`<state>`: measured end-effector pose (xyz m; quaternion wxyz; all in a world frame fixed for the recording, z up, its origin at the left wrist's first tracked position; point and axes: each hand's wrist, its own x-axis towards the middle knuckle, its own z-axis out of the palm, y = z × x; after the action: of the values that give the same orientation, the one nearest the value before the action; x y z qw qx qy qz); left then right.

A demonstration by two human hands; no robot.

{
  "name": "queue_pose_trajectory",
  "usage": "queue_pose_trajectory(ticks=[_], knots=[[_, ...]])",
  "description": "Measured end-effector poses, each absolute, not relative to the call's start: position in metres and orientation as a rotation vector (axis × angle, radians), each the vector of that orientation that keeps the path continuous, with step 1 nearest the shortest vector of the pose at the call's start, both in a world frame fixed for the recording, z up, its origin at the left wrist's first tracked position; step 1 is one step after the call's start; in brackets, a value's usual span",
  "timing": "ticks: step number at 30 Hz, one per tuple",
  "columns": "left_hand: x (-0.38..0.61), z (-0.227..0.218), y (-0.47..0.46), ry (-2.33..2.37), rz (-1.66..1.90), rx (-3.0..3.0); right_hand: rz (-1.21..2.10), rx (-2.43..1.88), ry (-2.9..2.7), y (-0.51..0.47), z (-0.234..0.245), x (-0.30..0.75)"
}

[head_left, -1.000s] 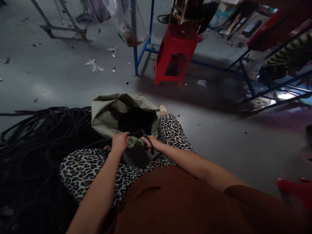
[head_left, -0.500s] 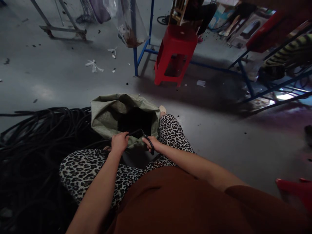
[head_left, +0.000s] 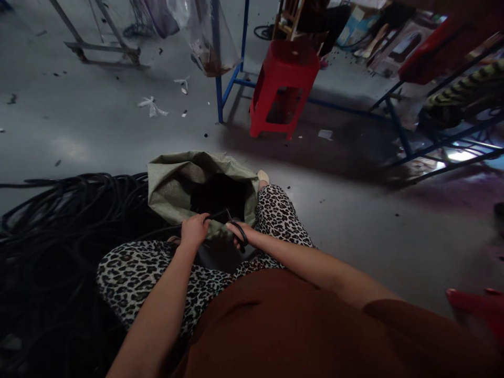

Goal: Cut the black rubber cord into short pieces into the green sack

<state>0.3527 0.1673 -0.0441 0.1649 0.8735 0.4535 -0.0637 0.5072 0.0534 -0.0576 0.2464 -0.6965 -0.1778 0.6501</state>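
Note:
Between my knees stands an open woven sack (head_left: 167, 186) in dull green, its inside dark. My left hand (head_left: 193, 229) is closed around a black rubber strip (head_left: 216, 215), whose end sticks out to the right over the sack's mouth. My right hand (head_left: 241, 234) grips a pair of scissors (head_left: 241, 236) with black handles. The blades point up and left, close to the strip's end; whether they touch it I cannot tell. At my left lies a large tangled heap of black strips (head_left: 98, 210), and one runs from there toward my left hand.
A red plastic stool (head_left: 289, 79) stands ahead by a blue metal frame (head_left: 220, 97) with a clear plastic bag (head_left: 214, 52) hanging on it. Another person's dark-clothed leg (head_left: 334, 26) shows behind. Scraps of white plastic (head_left: 151, 106) lie on the grey floor.
My right hand and the scissors have shifted slightly left, and the handles look closer together. My left hand, the strip and the sack stay almost where they were.

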Motion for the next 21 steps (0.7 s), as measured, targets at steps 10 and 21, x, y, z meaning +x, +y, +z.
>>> queue_pose_trajectory(ticks=[10,21], knots=[[0.352,-0.049,0.167,1.269,-0.174,2.494,1.764,-1.893,-0.52,0.056,-0.045,0.506],[0.353,-0.049,0.167,1.267,-0.186,2.512,1.781,-1.881,-0.55,0.054,-0.063,0.506]])
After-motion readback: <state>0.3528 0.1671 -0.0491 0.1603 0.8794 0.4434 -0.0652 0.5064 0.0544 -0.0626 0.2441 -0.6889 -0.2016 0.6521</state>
